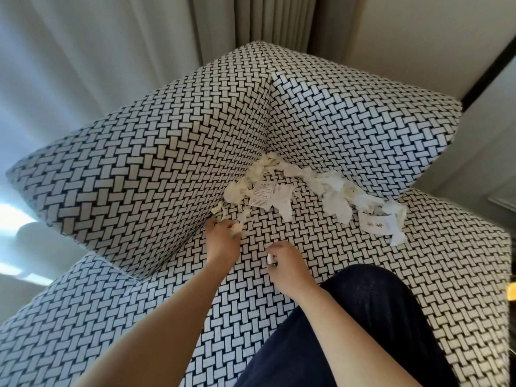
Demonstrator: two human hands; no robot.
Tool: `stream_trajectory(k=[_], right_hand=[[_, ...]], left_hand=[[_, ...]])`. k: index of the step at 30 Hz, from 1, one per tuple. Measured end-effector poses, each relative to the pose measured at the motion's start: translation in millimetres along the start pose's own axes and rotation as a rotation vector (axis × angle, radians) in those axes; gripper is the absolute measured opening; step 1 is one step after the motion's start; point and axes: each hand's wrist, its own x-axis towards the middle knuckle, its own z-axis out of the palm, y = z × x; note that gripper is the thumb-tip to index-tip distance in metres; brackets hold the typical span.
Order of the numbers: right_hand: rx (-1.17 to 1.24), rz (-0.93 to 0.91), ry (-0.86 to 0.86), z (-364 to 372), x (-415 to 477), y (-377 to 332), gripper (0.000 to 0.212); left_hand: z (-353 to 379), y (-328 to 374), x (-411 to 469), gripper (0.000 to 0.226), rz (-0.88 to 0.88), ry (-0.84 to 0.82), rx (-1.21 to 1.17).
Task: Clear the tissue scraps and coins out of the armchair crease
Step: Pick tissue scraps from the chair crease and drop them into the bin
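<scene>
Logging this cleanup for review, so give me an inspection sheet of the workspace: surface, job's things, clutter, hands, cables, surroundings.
Surface: armchair seat, black-and-white woven fabric.
Job's things: tissue scraps heaped along the crease; coins, nothing seen.
Clutter: printed slip and second marked slip among the scraps.
Hands: left hand pinches a tissue scrap by the crease; right hand holds a small white scrap.
Cables: nothing seen.
Surroundings: curtains behind; dark trouser leg on the seat.

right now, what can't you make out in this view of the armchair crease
Head view:
- Coins: none visible; the tissue scraps heaped along the crease may cover them.
- Printed slip: text too small to read.
- Right hand: hides most of the white bit it pinches.
- Left hand: covers much of its gripped scrap.
</scene>
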Motion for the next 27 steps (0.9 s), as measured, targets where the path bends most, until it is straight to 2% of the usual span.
stream_trajectory(k=[3,5,9,12,15,19,23,27], right_hand=[[0.065,0.002,0.042,-0.4,0.3,-1.9,0.022],[0.101,0.010,0.091,0.0,2.3,-1.4,0.016],[0.213,0.053,0.162,-1.0,5.6,-0.1,0.019],[0.283,0.080,0.164,-2.2,5.3,-0.4,0.018],[0.346,0.098,0.179,-3.0,5.5,-0.1,0.024],[0.511,0.154,0.221,-8.9,7.2,-2.9,0.026],[0.608,0.157,0.216,-15.8,6.7,-6.4,0.022],[0.668,0.132,0.167,-17.3,5.1,-8.6,0.023]], left_hand=[[-5.9,2.5,4.0,0.034,-0.038,0.056,-0.060],[-7.7,2.2,3.2,0.033,-0.107,0.102,-0.207],[-11.3,1.8,-3.9,0.031,-0.278,0.186,-0.542],[-16.2,0.9,-9.4,0.035,-0.324,0.192,-0.748],[-22.0,0.1,-17.5,0.036,-0.295,0.141,-0.859],[-22.3,-5.1,-32.2,0.033,-0.237,0.025,-0.889],[-14.9,-7.0,-44.9,0.034,-0.276,-0.147,-0.993],[-7.2,1.8,-55.5,0.024,-0.293,-0.256,-1.097]])
